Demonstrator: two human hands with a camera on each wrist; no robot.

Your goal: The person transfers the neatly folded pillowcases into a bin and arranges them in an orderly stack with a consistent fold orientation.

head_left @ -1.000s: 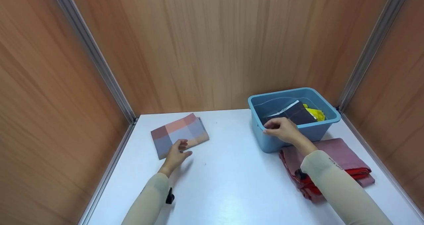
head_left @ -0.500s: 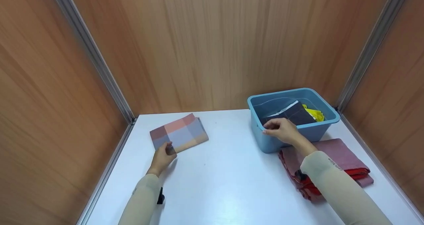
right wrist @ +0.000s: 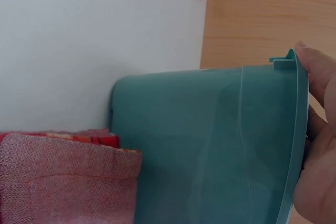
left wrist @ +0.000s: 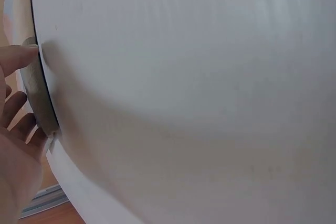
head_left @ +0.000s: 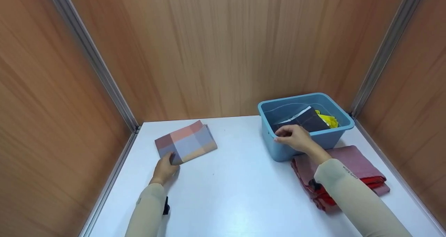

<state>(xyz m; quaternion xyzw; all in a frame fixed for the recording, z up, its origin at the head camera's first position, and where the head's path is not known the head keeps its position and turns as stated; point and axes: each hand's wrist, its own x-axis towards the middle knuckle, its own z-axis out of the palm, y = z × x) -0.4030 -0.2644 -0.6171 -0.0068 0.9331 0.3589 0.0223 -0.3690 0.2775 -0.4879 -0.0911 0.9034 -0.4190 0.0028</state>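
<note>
A folded checked cloth (head_left: 186,144) in grey, orange and brown lies flat at the back left of the white table (head_left: 237,188). My left hand (head_left: 164,166) rests at its near left corner, fingers fairly straight and touching the cloth's edge (left wrist: 39,98). My right hand (head_left: 294,136) grips the near rim of a blue plastic tub (head_left: 334,139), with its fingers curled over into the tub. Inside the tub lie a dark cloth (head_left: 306,120) and something yellow (head_left: 325,120). In the right wrist view the tub wall (right wrist: 210,140) fills the frame, with my fingers (right wrist: 317,129) on its rim.
A stack of folded pink and red cloths (head_left: 352,163) lies just in front of the tub, under my right forearm. Wood-look walls with metal corner posts close in the table on three sides.
My left hand has slid left along the near edge of the checked cloth to its near left corner. The right hand stays on the tub rim.
</note>
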